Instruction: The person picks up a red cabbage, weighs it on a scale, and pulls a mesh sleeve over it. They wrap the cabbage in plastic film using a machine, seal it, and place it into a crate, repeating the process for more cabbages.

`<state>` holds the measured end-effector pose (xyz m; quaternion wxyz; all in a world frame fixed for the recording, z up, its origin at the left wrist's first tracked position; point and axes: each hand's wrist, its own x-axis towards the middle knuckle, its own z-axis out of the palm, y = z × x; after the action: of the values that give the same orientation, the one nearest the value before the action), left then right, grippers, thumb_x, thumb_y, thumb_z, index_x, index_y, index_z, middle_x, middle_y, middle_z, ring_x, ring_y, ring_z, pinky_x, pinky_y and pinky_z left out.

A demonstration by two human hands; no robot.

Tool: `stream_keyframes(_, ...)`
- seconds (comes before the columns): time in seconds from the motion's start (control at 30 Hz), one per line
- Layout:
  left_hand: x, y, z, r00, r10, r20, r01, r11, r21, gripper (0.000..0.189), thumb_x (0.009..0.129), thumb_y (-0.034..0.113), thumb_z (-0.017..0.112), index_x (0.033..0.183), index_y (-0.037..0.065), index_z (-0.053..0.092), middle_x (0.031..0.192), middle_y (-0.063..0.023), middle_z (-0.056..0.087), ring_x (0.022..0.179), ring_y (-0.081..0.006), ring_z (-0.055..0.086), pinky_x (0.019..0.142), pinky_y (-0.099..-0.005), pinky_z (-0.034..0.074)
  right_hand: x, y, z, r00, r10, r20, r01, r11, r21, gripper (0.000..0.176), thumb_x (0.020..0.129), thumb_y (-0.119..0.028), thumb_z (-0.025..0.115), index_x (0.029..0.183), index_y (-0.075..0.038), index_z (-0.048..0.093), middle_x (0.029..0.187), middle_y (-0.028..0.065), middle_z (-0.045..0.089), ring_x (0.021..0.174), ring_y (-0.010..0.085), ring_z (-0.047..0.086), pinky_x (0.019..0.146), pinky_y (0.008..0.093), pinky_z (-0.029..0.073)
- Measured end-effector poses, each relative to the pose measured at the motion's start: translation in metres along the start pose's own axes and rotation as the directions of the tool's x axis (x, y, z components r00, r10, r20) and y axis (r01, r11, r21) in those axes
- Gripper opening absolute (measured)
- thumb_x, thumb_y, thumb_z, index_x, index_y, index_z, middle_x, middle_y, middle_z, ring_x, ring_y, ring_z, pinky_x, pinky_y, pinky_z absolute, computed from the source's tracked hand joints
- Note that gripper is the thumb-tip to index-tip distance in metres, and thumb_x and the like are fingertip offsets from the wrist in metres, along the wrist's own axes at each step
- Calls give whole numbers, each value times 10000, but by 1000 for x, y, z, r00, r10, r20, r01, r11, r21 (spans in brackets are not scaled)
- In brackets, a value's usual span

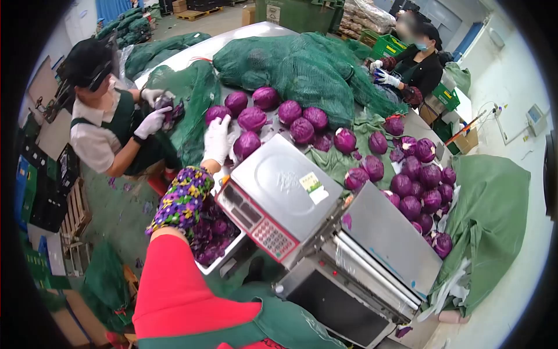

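My left hand (217,141), in a white glove, is stretched out over the table to the left of the weighing scale (286,185). Its fingers are extended, with the tips right at a red cabbage (217,113). Another red cabbage (247,145) lies just right of the hand, and several more sit behind it, such as one cabbage (252,118). A patterned sleeve cover (181,200) wraps my left forearm. My right hand is outside the view.
A wrapping machine (366,262) stands right of the scale, beside a cabbage pile (419,186). Green mesh sacks (285,70) lie at the back. Below my arm is a white crate (218,264) with cabbages. A co-worker (110,116) handles a cabbage at left; another person (421,64) works at back right.
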<state>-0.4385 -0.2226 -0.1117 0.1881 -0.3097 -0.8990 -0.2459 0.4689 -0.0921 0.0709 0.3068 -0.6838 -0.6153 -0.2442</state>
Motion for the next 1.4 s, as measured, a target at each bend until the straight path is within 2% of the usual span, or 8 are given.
stream_keyframes(0.23, 75, -43, 52, 988, -55, 148, -18, 892, 452, 966, 569, 214, 856, 1406, 223, 374, 1330, -164, 422, 1286, -377, 384, 1036, -499, 366, 4, -82, 14, 964, -85, 252, 114, 988, -100, 306, 949, -129, 532, 1201, 45, 556, 1213, 202, 568, 1113, 307, 540, 995, 390, 411)
stream_keyframes(0.43, 81, -52, 36, 997, -81, -12, 82, 996, 35, 742, 643, 213, 798, 1323, 139, 510, 1153, -167, 580, 1106, -343, 553, 955, -429, 452, -6, -93, 24, 940, -55, 338, 95, 990, -104, 332, 957, -109, 500, 1249, 46, 527, 1304, 196, 535, 1198, 294, 511, 1062, 376, 374)
stream_keyframes(0.67, 0, 69, -57, 896, 444, -19, -435, 867, -242, 816, 665, 8, 782, 1403, 94, 445, 1430, -192, 409, 1284, -396, 422, 1060, -440, 364, -10, -179, 62, 961, 1, 275, -104, 927, 360, 245, 839, -23, 598, 1079, -25, 644, 1198, 145, 534, 1161, 288, 492, 1026, 388, 364)
stream_keyframes(0.97, -82, 143, -47, 549, 803, 231, -807, 581, -106, 780, 637, 27, 735, 1366, 166, 491, 1499, -163, 343, 1396, -385, 283, 1154, -484, 250, 10, -53, 156, 931, -150, 334, 60, 962, 266, 242, 778, -121, 638, 1016, -80, 658, 1040, 156, 606, 1024, 338, 564, 899, 429, 444)
stream_keyframes(1.23, -90, 188, -78, 843, 533, 68, -510, 834, -211, 858, 732, 121, 740, 1486, 115, 330, 1514, -230, 275, 1396, -405, 270, 1147, -451, 226, 74, 13, 306, 968, -25, 249, -25, 981, 194, 335, 832, -356, 550, 924, -74, 705, 886, 218, 675, 818, 397, 654, 751, 488, 506)
stream_keyframes(1.27, -92, 190, -81, 904, 427, 11, -419, 892, -172, 698, 825, 163, 701, 1441, 54, 392, 1454, -234, 365, 1345, -381, 360, 1110, -438, 283, 90, 9, 305, 851, -254, 460, 311, 949, -52, 356, 843, -363, 578, 985, -52, 678, 897, 224, 676, 816, 422, 650, 734, 492, 509)
stream_keyframes(1.3, -91, 183, -78, 958, 284, 26, -253, 887, -386, 569, 880, 169, 666, 1374, -13, 450, 1361, -214, 471, 1266, -321, 451, 1064, -406, 342, 101, -22, 266, 844, 30, 535, -108, 988, 114, 392, 839, -396, 616, 1007, -45, 659, 890, 217, 679, 816, 412, 651, 709, 496, 507)
stream_keyframes(1.4, -120, 180, -97, 999, -37, 3, 29, 734, -679, 440, 895, 89, 610, 1305, -29, 501, 1150, -121, 604, 1027, -201, 579, 935, -323, 443, 119, -13, 282, 723, -71, 687, 240, 959, -153, 466, 913, -479, 525, 1045, -47, 640, 930, 204, 683, 829, 397, 648, 722, 501, 502)
